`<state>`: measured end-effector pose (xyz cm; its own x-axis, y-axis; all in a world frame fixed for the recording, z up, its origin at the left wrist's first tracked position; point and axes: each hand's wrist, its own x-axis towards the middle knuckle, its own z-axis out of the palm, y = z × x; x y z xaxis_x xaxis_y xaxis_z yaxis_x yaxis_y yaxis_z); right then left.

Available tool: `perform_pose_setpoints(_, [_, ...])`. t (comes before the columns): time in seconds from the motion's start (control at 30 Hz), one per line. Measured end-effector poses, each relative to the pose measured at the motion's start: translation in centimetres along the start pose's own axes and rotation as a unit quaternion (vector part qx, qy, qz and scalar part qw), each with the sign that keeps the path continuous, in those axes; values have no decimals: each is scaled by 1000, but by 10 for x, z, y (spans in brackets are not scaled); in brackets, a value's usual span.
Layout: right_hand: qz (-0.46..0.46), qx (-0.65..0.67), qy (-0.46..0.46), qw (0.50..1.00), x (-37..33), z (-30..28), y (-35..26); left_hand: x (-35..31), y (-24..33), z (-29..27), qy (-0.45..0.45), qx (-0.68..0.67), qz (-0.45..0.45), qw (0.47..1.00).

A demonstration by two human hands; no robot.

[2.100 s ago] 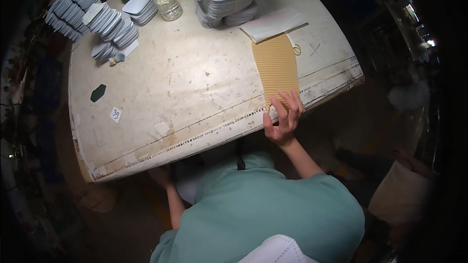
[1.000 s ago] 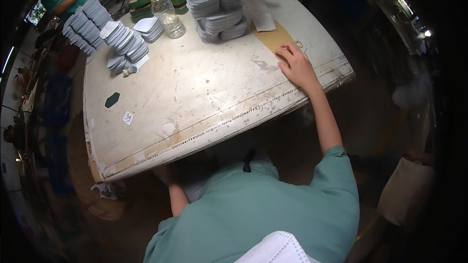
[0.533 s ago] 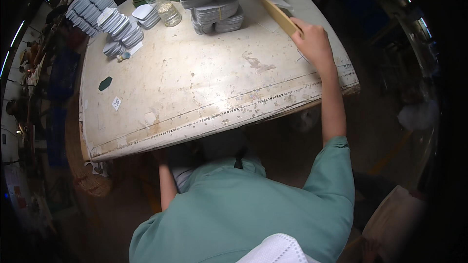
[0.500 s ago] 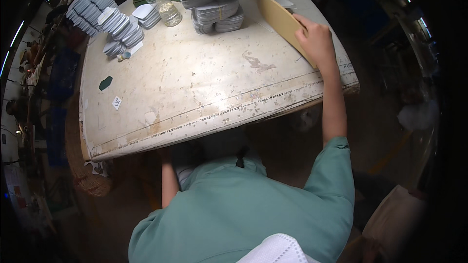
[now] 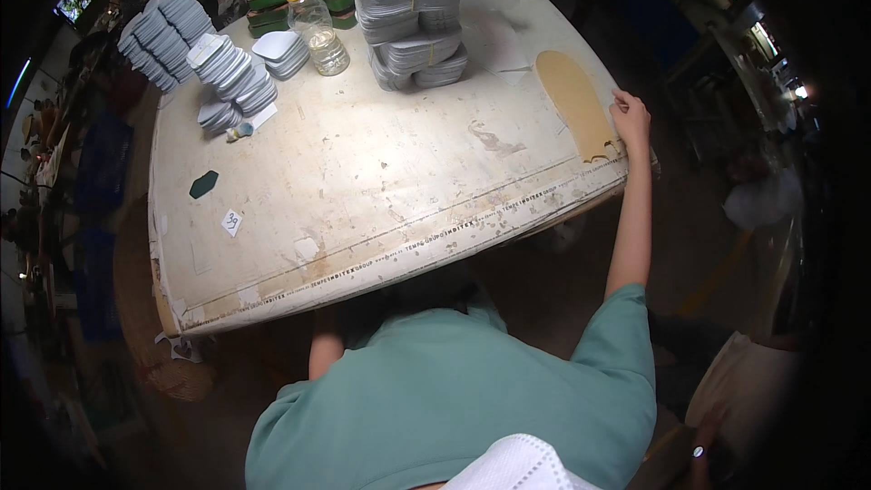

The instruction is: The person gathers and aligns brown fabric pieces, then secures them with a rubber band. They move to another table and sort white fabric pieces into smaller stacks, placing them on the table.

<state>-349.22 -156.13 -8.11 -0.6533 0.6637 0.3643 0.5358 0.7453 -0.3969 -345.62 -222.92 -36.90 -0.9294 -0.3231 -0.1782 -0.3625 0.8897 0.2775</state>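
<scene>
A tan sole-shaped sheet (image 5: 572, 104), rounded at the far end and notched at the near end, lies flat along the right side of the table. Just right of it, by the table's right edge, is my right hand (image 5: 632, 120). Its fingers are loosely bent and a little apart, with no object visible in them. My left forearm runs under the table's front edge, and the left hand is hidden there.
Tall stacks of grey pads (image 5: 413, 14) stand at the far middle, beside a yellow-capped clear bottle (image 5: 327, 45). More grey stacks (image 5: 231, 73) are at the far left. A green scrap (image 5: 204, 184) and a white paper tag (image 5: 232, 222) lie on the table (image 5: 381, 181).
My right hand has let go of the tan sheet and moved right. The sheet was tilted up on edge and now lies flat. The whole view has shifted slightly.
</scene>
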Motion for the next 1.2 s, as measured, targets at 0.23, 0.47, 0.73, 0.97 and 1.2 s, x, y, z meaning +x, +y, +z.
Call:
perform_pose_setpoints(0.23, [-312, 123, -149, 930, 15, 65, -165, -12, -61, -1, -4, 2, -54, 999])
perform_pose_setpoints(0.47, [-298, -33, -185, 936, 37, 94, -193, -20, -73, 4, -14, 1, -80, 997])
perform_pose_setpoints(0.73, [-142, 190, -98, 967, 55, 79, -149, -20, -64, 3, -28, 10, -81, 996])
perform_pose_setpoints(0.97, [-17, 206, -136, 969, 71, 68, -120, -22, -61, 1, -33, 15, -84, 996])
perform_pose_setpoints(1.2, [-307, 70, -86, 945, 36, 80, -156, -27, -62, -1, -34, 12, -89, 995])
